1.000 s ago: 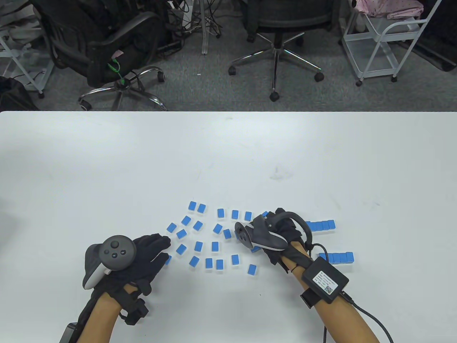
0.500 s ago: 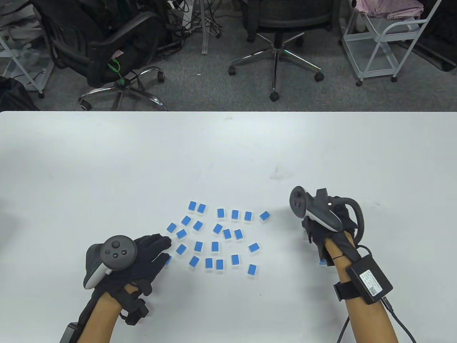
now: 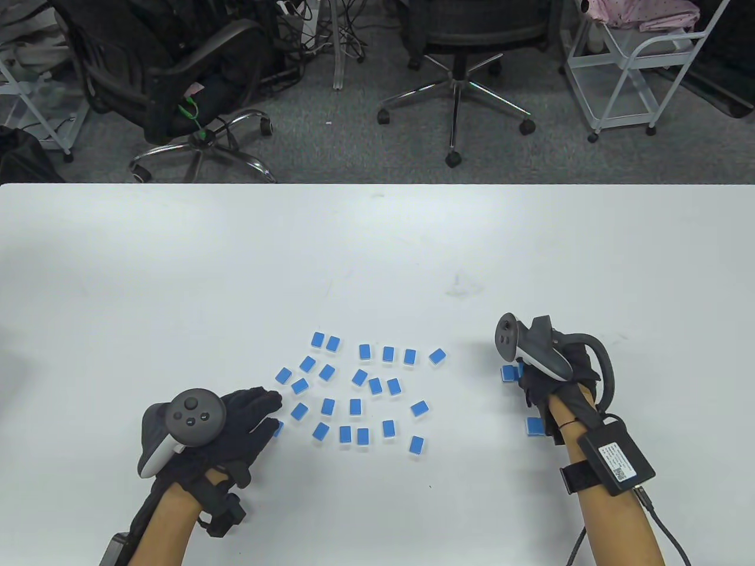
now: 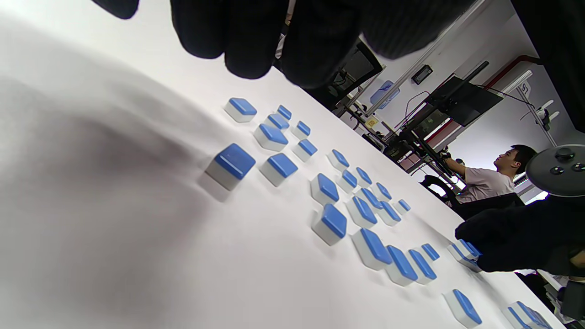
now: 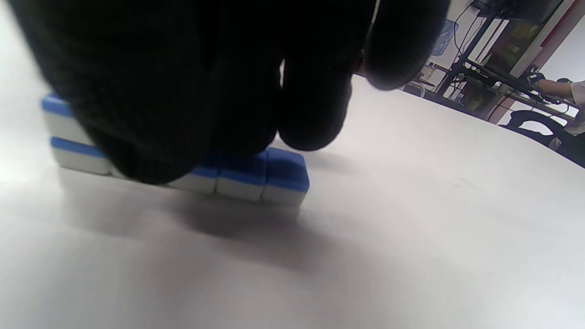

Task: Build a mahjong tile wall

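White surface [image 3: 377, 247]; loose blue-backed tiles [image 3: 354, 389] scattered face-down at centre, short tile row [image 5: 256, 176] off to the right under the right hand [image 3: 551, 374], second row [image 3: 534, 425] just nearer. Right grip bunched down over the row (whether pinching a tile or just pressing: cannot tell); left hand [image 3: 236, 421] flat at the scatter's left edge, grip relaxed, holding nothing. Best to seat the newest tile flush against the row end, square up gently, avoid skewing neighbours.

I see a white bench [image 3: 377, 247] carrying loose blue tiles [image 3: 355, 407] scattered between my hands, and two short tile rows [image 5: 256, 176] under my right hand [image 3: 554, 383].
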